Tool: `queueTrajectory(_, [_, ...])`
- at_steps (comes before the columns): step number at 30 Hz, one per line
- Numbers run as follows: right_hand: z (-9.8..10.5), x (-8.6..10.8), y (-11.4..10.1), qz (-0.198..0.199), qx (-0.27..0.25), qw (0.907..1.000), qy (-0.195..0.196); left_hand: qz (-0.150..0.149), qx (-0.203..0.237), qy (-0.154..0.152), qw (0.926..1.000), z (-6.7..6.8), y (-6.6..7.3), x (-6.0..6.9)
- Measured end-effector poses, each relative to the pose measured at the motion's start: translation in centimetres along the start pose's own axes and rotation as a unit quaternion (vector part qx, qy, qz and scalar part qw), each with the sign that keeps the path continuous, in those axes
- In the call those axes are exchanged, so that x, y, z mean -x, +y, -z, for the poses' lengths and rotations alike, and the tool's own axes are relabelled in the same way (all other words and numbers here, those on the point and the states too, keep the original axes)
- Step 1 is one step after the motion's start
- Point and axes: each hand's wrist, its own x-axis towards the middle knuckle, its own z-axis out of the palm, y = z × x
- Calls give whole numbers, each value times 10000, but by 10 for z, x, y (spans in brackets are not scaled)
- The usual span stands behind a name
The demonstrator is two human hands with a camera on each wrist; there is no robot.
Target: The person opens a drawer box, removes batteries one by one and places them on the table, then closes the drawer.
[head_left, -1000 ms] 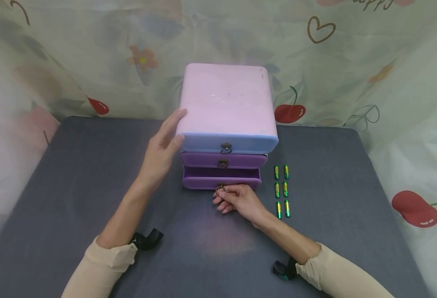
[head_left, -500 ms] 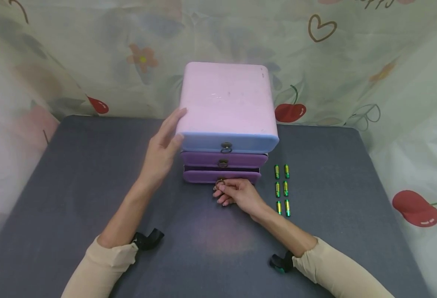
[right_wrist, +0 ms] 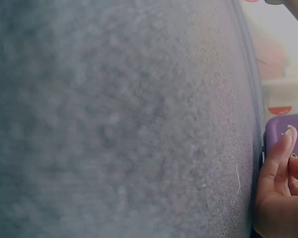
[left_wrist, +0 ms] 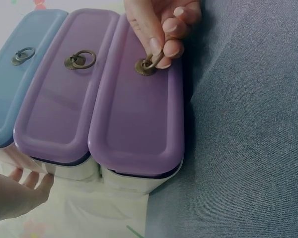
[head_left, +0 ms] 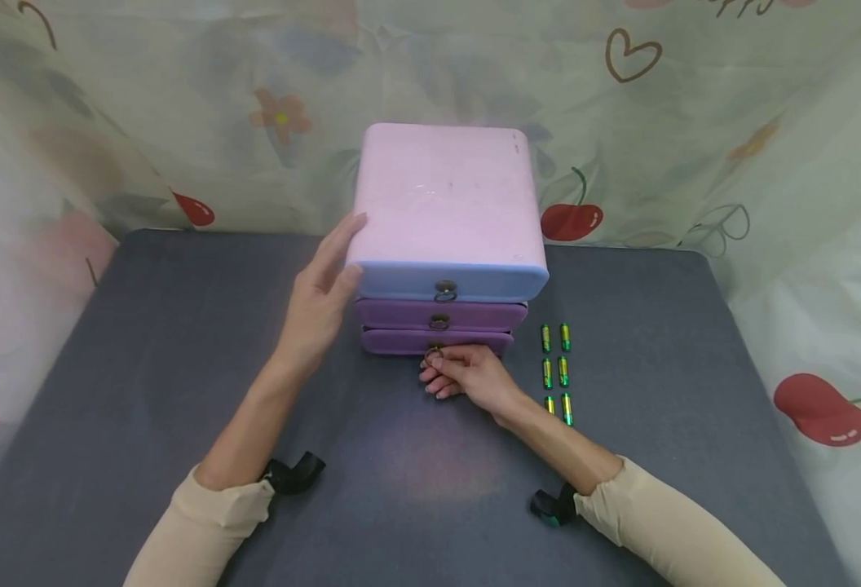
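Observation:
A small chest of drawers (head_left: 448, 196) with a pink top stands at the table's back middle. Its top drawer (head_left: 394, 281) is blue; the middle drawer (head_left: 394, 314) and bottom drawer (head_left: 394, 342) are purple, each with a brass ring pull. Thumb and finger of my right hand (head_left: 474, 379) pinch the bottom drawer's ring pull (left_wrist: 151, 63). In the left wrist view, a thin dark gap shows behind that drawer's front. Against the chest's left side rests my left hand (head_left: 313, 306), fingers spread and fairly straight. The right wrist view shows mostly grey cloth, with my right hand (right_wrist: 283, 188) at its edge.
Several green-and-gold batteries (head_left: 563, 371) lie in two columns right of the chest, close to my right forearm. A dark grey cloth covers the table (head_left: 658, 367). Behind it hangs a printed curtain (head_left: 438, 65).
The bottom drawer has slid inward, from standing partly out to almost flush with the middle one. My right hand went in with it, keeping the ring pinched. My left hand stayed in place.

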Motion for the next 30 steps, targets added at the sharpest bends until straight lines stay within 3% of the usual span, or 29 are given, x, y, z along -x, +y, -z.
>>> queueTrajectory(30, [3, -15, 2, -118, -370, 9992, 129, 161, 3, 2, 9999, -1, 1, 0])
